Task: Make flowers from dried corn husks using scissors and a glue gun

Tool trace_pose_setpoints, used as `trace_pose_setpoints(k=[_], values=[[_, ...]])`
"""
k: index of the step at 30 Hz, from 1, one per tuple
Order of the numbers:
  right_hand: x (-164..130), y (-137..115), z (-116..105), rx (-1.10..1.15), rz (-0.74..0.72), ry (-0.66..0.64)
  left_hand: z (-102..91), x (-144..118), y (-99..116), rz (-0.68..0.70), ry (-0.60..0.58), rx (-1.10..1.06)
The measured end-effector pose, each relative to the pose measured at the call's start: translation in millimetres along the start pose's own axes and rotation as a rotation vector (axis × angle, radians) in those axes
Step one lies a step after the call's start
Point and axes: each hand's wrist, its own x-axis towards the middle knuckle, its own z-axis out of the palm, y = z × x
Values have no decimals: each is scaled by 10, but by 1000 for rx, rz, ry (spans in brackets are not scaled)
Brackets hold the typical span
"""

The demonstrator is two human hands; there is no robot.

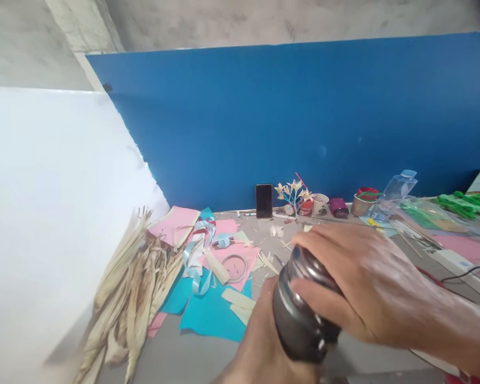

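Flask (296, 325): dark, rounded, cylindrical, with a shiny metallic band; it looks tilted, between my two hands and in front of the grey tabletop (148, 360).
Left hand (268, 346): fingers curled round the flask's side, gripping it.
Right hand (356, 277): fingers closed over its banded end, thumb along the band.
Banded end: mostly covered by my palm, so I cannot tell whether anything there is loosened or tight; I see nothing poured, and I judge the handling midway.
Flower spray (295, 186): pale-petalled with blue stems, upright at the back near a black phone (264, 202); it looks made up already.
Dried husks (132, 293): long, tan, in an uncut-looking heap on the left.
Cut pieces (240, 300): pale flat strips lying loose on bright blue paper (212, 320), unjoined.
Ribbon (224, 241): light blue, curling loosely among pink paper sheets (176, 225), seemingly unused.
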Motion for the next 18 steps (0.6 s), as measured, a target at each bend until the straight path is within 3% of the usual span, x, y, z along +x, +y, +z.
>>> trace_pose_setpoints(k=[3, 5, 7, 11, 18], values=[[167, 7, 166, -123, 262, 13, 3, 170, -206, 35, 435, 159], [265, 61, 184, -120, 329, -22, -139, 312, -259, 102, 560, 283], [323, 159, 100, -17, 222, -88, -343, 415, -216, 128, 530, 293], [376, 392, -181, 194, -117, -194, -637, 420, -48, 111, 333, 158], [716, 414, -318, 77, -86, -159, -678, 407, -62, 93, 270, 181]])
